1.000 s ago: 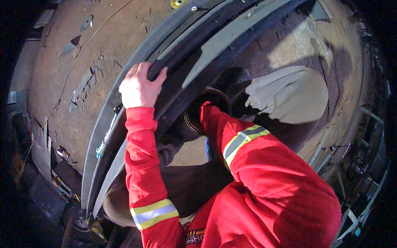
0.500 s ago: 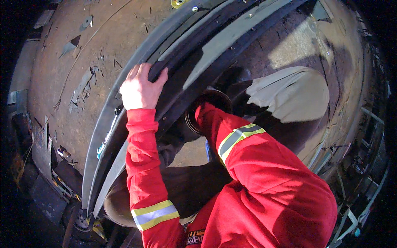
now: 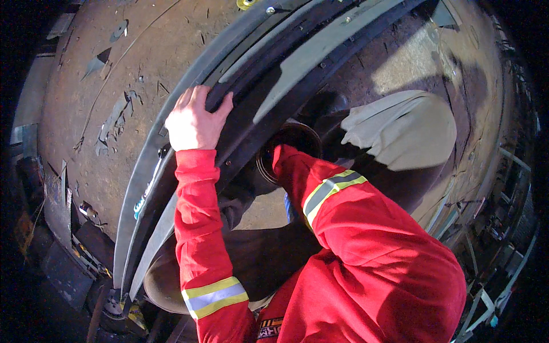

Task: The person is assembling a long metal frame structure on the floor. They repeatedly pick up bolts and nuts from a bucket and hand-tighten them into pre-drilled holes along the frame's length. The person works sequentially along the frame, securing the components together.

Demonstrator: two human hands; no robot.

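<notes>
My left hand (image 3: 197, 120) grips the ridge of a long dark grey channel (image 3: 320, 54), its fingers over one side and its thumb on the other. This channel runs from the lower left to the top right, with small bolts along its flanges. My right forearm, in a red sleeve with a reflective band, reaches into a round dark container (image 3: 316, 136) beside the channel. That hand is hidden inside, so its fingers and anything in them cannot be seen.
My bent knee in a beige trouser leg (image 3: 409, 131) is right of the container. A worn brown floor (image 3: 143, 68) bears scattered dark scraps and a thin line. Metal offcuts (image 3: 480, 303) lie at the right rim, and more clutter (image 3: 68, 257) at the left.
My right cuff has shifted slightly to the right in the container's mouth, and more of its dark inside shows. My left hand keeps its place on the channel.
</notes>
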